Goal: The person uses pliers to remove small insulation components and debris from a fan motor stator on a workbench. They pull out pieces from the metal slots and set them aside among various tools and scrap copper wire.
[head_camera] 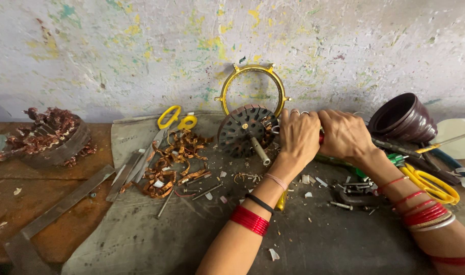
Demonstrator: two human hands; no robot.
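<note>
Red-handled tool sits gripped between both fists, mostly hidden. My left hand & right hand are pressed together, both clamped on it, just right of the round dark stator w/ its shaft pointing at me. Stator leans on the mat at the wall, yellow metal ring behind it. Copper scraps & yellow scissors lie left; dark bowl and more yellow scissors to the right.
</note>
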